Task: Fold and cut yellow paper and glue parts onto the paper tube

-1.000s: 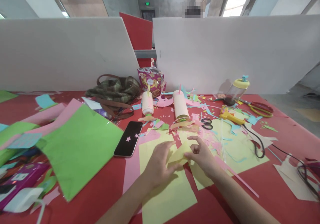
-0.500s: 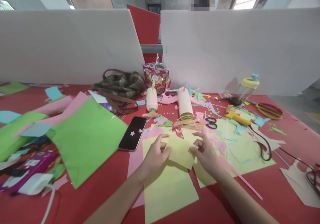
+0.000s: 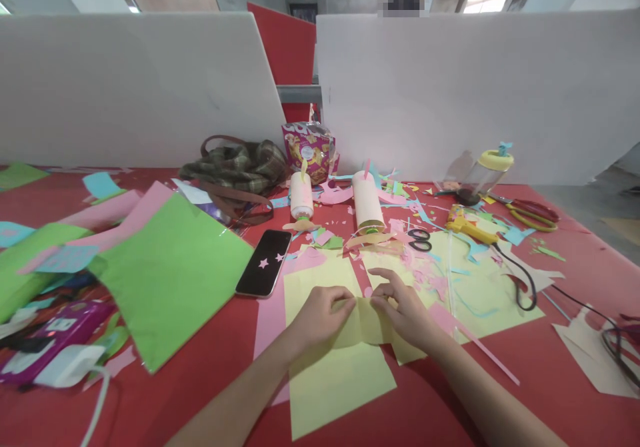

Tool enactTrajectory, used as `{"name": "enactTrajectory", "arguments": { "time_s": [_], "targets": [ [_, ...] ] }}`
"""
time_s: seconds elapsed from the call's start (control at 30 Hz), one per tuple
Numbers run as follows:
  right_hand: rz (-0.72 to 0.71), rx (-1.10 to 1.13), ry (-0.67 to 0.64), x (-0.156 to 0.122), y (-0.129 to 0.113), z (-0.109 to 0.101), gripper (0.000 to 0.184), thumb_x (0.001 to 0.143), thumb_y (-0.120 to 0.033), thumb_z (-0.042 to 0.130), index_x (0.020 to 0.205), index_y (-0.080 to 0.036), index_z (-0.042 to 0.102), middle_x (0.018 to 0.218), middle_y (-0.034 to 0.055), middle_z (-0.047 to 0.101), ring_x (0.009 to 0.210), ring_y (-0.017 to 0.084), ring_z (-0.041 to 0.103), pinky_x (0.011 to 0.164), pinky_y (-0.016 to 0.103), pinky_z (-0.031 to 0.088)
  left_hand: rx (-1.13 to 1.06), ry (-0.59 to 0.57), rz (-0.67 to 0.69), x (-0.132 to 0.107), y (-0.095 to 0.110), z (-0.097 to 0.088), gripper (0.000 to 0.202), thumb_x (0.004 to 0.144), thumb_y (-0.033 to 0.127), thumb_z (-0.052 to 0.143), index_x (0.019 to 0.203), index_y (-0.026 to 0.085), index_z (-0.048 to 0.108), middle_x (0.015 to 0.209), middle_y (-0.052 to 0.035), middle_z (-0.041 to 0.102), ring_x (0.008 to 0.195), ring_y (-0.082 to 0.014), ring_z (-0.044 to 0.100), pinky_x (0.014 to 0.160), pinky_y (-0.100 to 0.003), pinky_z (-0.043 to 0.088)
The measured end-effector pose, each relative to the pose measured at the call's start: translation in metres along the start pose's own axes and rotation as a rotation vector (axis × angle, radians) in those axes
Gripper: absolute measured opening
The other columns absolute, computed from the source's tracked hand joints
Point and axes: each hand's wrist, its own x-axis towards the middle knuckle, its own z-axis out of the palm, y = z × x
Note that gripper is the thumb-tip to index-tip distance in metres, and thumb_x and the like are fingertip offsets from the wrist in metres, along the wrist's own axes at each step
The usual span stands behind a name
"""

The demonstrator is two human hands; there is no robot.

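Note:
My left hand (image 3: 320,314) and my right hand (image 3: 405,310) both pinch a small folded piece of yellow paper (image 3: 369,320), pressed low over a larger yellow sheet (image 3: 333,367) on the red table (image 3: 200,394). The fingers of both hands are curled onto the piece's top edge. A pink sheet (image 3: 270,320) lies under the yellow one at its left. A black phone (image 3: 264,272) with pink stars rests just left of my left hand. Two paper-wrapped tubes (image 3: 368,203) lie beyond, with small black scissors (image 3: 419,239) near them.
A big green sheet (image 3: 170,277) covers the left. A plaid bag (image 3: 235,170) and snack packet (image 3: 307,147) sit by the white partitions (image 3: 450,94). A yellow glue gun (image 3: 470,227) with black cord, red-handled scissors (image 3: 533,214), a yellow-lidded jar (image 3: 483,177) and paper scraps lie at right.
The yellow piece, first lifted and tilted between my hands, has been brought down and folded smaller. Both hands moved closer together and lower onto it.

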Motion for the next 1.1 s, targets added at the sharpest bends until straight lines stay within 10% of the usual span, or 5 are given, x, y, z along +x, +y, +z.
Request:
{"name": "enactTrajectory", "arguments": {
  "time_s": [0.4,1.1],
  "targets": [
    [0.047,0.015,0.043,-0.0011,-0.0043,0.0027,0.032,0.079,-0.024,0.037,0.111,-0.021,0.037,0.048,-0.0085,0.034,0.045,0.01,0.034,0.047,0.02,0.03,-0.176,0.008,-0.02,-0.0009,0.0012,-0.0001,0.027,0.078,0.032,0.04,0.066,0.015,0.057,0.068,-0.002,0.058,0.067,-0.015,0.052,0.063,-0.024,0.039],
    [0.244,0.298,0.279,0.0053,0.0032,-0.0012,0.029,0.073,-0.029,0.047,0.1,-0.022,0.039,0.054,-0.0067,0.046,0.049,0.01,0.044,0.049,0.022,0.036,-0.359,-0.041,-0.249,0.0008,-0.0006,-0.0001,0.021,0.075,0.029,0.045,0.088,0.015,0.054,0.074,-0.0028,0.06,0.069,-0.0153,0.057,0.059,-0.023,0.042]
  ]
}}
